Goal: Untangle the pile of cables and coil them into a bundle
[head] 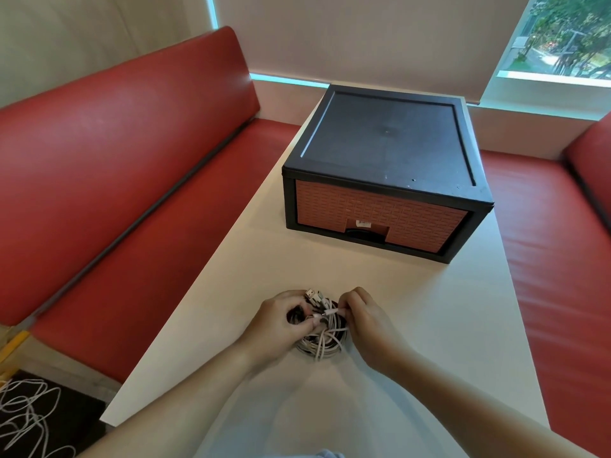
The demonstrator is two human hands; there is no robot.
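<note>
A small bundle of white and dark cables (322, 342) lies on the white table (413, 325), near its front middle. Several plug ends (314, 297) stick up at the top of the bundle. My left hand (277, 325) grips the left side of the bundle, thumb across the cables. My right hand (363, 322) pinches a white cable end (332, 312) at the upper right of the bundle. The far side of the bundle is partly hidden by my fingers.
A black drawer box (386, 150) with a closed reddish woven-pattern drawer front (380, 216) stands at the far end of the table. Red benches (115, 193) run along both sides. Loose white cable (23, 414) lies on a dark surface at bottom left.
</note>
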